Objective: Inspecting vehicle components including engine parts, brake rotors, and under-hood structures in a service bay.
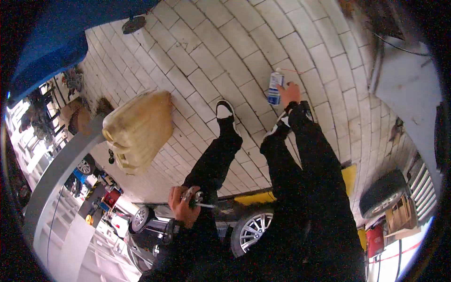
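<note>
My left hand (pixel 184 207) is closed around small metal items (pixel 192 197) with a pale shaft sticking out to the right; I cannot make out exactly what they are. It is in front of my left leg. My right hand (pixel 289 92) reaches out over the tiles, fingers curled on the right side of a white and blue spray can (pixel 274 88) with a thin red straw at its top. My shoes (pixel 224 111) are just below and left of the can.
A large yellowish plastic container (pixel 136 131) lies left of my legs, beside a grey post (pixel 63 171). A blue body panel (pixel 56 28) hangs top left. A car wheel (pixel 251 232) and yellow ledge (pixel 253 197) are below; a tyre (pixel 383 192) stands right, near a grey panel (pixel 404 84).
</note>
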A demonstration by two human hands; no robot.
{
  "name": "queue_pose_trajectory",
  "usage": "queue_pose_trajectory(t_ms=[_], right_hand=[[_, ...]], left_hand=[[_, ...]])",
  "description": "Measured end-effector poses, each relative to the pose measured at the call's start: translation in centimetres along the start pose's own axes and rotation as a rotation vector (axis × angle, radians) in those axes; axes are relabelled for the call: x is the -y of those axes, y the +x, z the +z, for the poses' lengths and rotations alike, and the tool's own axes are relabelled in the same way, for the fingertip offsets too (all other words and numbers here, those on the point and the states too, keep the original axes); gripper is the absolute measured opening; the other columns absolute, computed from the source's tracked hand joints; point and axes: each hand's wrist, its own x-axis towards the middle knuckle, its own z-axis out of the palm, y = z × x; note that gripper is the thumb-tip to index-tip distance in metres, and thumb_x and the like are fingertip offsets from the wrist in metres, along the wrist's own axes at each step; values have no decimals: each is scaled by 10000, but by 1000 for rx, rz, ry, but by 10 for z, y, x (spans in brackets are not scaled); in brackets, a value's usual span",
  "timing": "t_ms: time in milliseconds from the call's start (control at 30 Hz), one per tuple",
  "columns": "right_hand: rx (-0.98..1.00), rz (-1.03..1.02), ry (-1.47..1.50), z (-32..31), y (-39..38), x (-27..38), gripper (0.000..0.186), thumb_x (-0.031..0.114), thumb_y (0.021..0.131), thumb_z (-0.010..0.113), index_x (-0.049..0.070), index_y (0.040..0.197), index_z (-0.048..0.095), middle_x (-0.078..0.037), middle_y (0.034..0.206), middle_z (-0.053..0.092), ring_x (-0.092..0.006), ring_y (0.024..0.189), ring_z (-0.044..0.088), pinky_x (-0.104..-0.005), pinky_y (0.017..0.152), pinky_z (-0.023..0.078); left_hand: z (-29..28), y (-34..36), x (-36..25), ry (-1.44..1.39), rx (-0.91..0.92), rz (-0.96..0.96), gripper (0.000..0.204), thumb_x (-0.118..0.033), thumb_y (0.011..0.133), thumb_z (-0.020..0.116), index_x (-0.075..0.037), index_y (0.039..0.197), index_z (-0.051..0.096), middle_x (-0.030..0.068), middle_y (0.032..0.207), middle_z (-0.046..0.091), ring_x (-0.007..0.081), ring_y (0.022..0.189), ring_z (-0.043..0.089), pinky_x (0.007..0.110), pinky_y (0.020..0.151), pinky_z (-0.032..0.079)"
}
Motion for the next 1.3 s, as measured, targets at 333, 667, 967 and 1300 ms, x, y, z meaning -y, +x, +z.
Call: queue_pose_trajectory(t_ms=[333, 667, 967, 1300], right_hand=[[3, 99, 116, 14, 18, 19, 711, 439, 665, 819, -59, 1119, 594, -269, 1158, 605, -396, 1071, 593, -439, 903, 480], [-136, -161, 522, -31, -8, -7, 640, 162, 691, 830, 52, 1258, 555, -152, 1196, 599, -333, 1131, 568, -407, 960, 462], [-104, -226, 139, -23, -13, -17, 778, 172, 688, 816, 65, 1367, 451, -162, 1303, 537, -346, 1201, 514, -429, 1013, 417], [79, 36, 147, -237, -232, -47, 682, 305, 788, 755, 1, 1340, 494, -206, 1244, 566, -378, 1187, 519, -438, 1027, 404]], left_hand=[[1, -4, 35, -82, -99, -183, 307, -185, 649, 707, -107, 944, 734, 89, 790, 502, 282, 740, 530, 395, 639, 427], [18, -11, 41, -296, -32, -323, 380, -59, 579, 690, -120, 953, 715, 99, 827, 512, 299, 779, 539, 419, 669, 447], [6, 17, 15, -176, 7, -122, 381, -40, 594, 666, -131, 960, 718, 100, 848, 527, 299, 792, 548, 421, 675, 452], [-86, -14, -13, -268, -104, -88, 327, -20, 622, 704, -121, 932, 684, 113, 851, 534, 322, 807, 563, 415, 668, 469]])
